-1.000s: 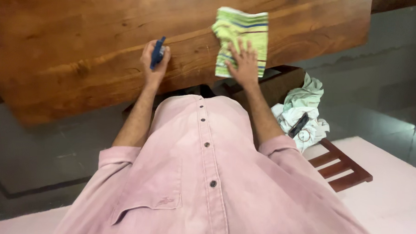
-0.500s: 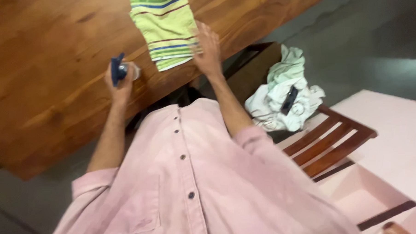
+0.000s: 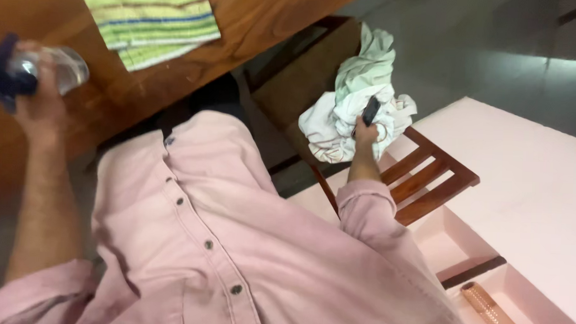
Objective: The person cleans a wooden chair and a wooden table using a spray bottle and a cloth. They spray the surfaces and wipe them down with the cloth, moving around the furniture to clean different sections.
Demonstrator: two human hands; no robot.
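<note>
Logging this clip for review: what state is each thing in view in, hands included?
left hand: closed around the spray bottle
spray bottle: held, lifted and tilted
striped cloth: lying flat on the wooden table, untouched
right hand: gripping the dark phone
dark phone: on the pile of pale clothes
pale clothes: crumpled on the wooden chair

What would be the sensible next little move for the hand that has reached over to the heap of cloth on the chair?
Probably lift the dark slim object off the pale crumpled cloths. The right hand is closed on it where it lies atop the heap on the wooden chair, while the left hand holds a clear spray bottle beside the striped green cloth on the wooden table.
</note>
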